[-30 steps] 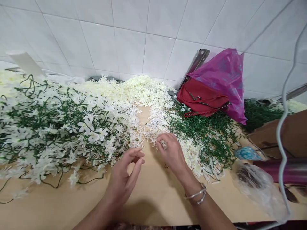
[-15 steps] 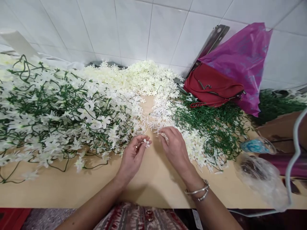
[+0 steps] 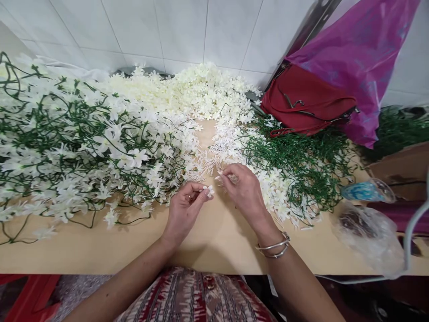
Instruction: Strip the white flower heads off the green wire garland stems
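Between the thumb and forefinger of my left hand (image 3: pixel 186 208) is a small white artificial flower (image 3: pixel 209 191), its petals facing right. My right hand (image 3: pixel 243 190) is closed, with a thin white stamen piece (image 3: pixel 218 177) at its fingertips. More pale slivers show inside its curled fingers, partly hidden. The hands are a short gap apart above the table (image 3: pixel 214 232). Just beyond them lies a scatter of thin white stamen pieces (image 3: pixel 214 154).
White flowers on green stems (image 3: pixel 83 152) heap up at left. Loose cream petals (image 3: pixel 201 89) pile along the tiled wall. On the right are green stems (image 3: pixel 298 165), a red bag (image 3: pixel 308 100), a purple plastic bag (image 3: pixel 355 58), a cup (image 3: pixel 368 191) and a clear plastic bag (image 3: pixel 375 241).
The view has tilted and shifted slightly. The flower in my left hand has turned so its petals show more, and my right fingertips now hold a white piece beside it.
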The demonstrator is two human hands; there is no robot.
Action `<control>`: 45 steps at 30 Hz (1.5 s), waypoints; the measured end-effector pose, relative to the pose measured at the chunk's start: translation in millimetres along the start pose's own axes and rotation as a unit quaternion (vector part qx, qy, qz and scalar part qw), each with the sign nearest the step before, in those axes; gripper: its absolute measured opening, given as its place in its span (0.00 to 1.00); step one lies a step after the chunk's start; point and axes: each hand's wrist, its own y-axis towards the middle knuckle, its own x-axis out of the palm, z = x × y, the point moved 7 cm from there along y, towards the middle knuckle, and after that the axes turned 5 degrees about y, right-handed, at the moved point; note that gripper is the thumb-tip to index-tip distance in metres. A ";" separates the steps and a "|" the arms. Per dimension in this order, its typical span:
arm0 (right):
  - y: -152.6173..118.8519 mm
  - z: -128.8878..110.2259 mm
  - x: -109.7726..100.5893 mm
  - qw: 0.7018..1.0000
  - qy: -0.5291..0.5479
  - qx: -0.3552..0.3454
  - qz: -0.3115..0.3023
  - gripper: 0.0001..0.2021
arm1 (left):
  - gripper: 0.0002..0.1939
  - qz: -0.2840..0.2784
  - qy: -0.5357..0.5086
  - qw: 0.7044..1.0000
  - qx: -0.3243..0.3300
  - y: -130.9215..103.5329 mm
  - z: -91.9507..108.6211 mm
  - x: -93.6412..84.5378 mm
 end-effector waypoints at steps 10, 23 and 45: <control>-4.2 26.5 2.4 0.967 0.238 0.077 0.044 0.02 | 0.13 0.002 0.012 1.000 0.001 -2.5 0.8 1.4; -6.8 29.8 1.1 0.968 0.234 0.078 0.052 0.02 | 0.14 0.019 0.001 1.000 0.000 -1.3 -0.4 1.2; -8.2 9.4 13.4 0.926 0.370 0.076 0.003 0.03 | 0.07 -0.039 0.027 0.998 0.046 -0.6 10.1 5.4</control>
